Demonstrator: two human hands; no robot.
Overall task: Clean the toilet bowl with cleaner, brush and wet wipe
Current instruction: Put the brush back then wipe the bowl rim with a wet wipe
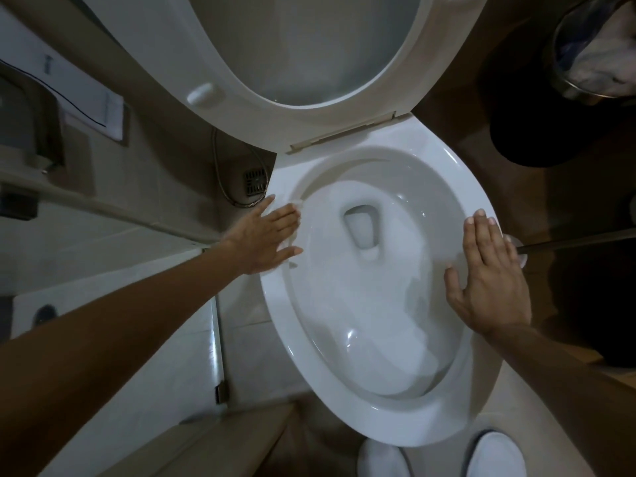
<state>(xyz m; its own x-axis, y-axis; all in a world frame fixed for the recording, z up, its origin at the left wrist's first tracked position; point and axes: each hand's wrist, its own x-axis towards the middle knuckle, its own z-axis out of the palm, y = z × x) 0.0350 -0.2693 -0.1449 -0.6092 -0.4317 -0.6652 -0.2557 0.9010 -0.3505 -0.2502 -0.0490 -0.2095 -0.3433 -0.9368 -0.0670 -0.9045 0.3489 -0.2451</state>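
The white toilet bowl point(347, 421) fills the middle of the head view, with its seat and lid point(241, 108) raised behind it. My left hand point(266, 235) lies flat with straight fingers on the left rim, pressing a white wet wipe point(296, 204) that peeks out past the fingertips. Flat on the right rim rests my right hand point(485, 280), fingers straight and holding nothing. A dark brush handle point(578, 241) comes in from the right, its end hidden just behind my right hand. Foamy water sits inside the bowl.
A metal bin point(595, 46) with white waste stands at the top right. Left of the bowl, a hose point(227, 187) and a floor drain point(255, 182) lie by the wall. White slippers point(495, 454) show below the bowl's front edge.
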